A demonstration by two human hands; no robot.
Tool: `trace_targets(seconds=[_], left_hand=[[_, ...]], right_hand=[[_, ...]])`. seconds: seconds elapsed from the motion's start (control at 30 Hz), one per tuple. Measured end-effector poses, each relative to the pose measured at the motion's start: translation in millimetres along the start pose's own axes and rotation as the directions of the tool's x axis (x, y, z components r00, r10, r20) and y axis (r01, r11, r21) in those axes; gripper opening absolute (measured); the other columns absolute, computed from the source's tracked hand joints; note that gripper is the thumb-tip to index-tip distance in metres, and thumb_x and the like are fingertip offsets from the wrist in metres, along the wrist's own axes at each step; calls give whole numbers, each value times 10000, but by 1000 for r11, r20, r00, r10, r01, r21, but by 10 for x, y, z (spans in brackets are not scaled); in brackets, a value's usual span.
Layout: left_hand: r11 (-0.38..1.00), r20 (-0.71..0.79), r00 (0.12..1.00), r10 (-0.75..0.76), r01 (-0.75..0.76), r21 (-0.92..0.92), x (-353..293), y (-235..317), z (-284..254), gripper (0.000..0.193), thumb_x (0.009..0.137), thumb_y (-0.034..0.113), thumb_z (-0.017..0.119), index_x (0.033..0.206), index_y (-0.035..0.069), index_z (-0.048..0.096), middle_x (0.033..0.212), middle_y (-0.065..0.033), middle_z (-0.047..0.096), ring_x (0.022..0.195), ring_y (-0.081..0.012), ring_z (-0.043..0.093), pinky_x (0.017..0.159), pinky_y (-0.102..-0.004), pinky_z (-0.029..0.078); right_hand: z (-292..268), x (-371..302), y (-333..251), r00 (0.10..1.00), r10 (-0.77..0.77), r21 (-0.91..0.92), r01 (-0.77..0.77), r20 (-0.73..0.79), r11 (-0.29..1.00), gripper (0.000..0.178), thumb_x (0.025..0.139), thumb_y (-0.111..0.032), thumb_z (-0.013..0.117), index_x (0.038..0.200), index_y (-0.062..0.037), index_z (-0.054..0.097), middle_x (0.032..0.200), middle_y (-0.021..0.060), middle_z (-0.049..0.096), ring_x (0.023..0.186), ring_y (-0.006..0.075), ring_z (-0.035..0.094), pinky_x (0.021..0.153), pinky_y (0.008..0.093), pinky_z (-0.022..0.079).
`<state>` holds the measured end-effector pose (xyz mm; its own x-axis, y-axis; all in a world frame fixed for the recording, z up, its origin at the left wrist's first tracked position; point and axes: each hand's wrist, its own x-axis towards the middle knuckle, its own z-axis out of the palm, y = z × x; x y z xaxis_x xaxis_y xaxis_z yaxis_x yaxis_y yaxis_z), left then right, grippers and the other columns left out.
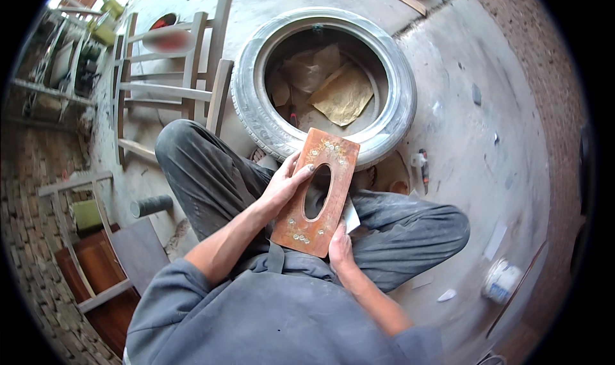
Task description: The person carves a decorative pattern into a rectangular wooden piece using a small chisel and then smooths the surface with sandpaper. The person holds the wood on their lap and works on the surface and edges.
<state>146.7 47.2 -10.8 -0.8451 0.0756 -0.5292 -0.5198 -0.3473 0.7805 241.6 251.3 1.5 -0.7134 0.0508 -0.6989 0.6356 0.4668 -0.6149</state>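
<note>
A reddish-brown wooden tissue box cover with an oval opening is held tilted above my lap. White and yellow floral inlay decorates both ends of its top. My left hand grips its left long side, thumb resting on top near the opening and fingers hidden beneath. At the lower right corner, my right hand is closed on a folded pale sheet of paper, close against the cover's edge. Whether that sheet is sandpaper cannot be made out. Part of it is hidden behind the cover.
Just ahead lies a dusty tyre holding a yellowish sheet and a plastic bag. Wooden frames stand to the left beside a grey cylinder. At right are a utility knife and a white bucket.
</note>
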Motion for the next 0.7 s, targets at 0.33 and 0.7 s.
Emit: trace_targets(seconds=[0.33, 0.7], left_hand=[[976, 88, 995, -42, 22, 218, -20, 156, 67, 983, 919, 132, 834, 1723, 36, 278, 1619, -127, 526, 1484, -215, 507, 1258, -374, 384], [978, 106, 994, -18, -5, 211, -50, 166, 103, 936, 869, 44, 716, 1704, 1, 294, 1581, -107, 545, 1465, -204, 518, 1252, -358, 380]], right_hand=[[-306, 286, 10, 865, -493, -211, 467, -95, 859, 654, 1030, -45, 462, 1666, 54, 346, 1721, 353, 323, 1583, 516, 360, 1304, 479, 361], [-795, 420, -832, 692, -684, -232, 643, -233, 730, 973, 884, 79, 543, 1724, 88, 53, 1540, 210, 644, 1422, 452, 519, 1272, 506, 324]])
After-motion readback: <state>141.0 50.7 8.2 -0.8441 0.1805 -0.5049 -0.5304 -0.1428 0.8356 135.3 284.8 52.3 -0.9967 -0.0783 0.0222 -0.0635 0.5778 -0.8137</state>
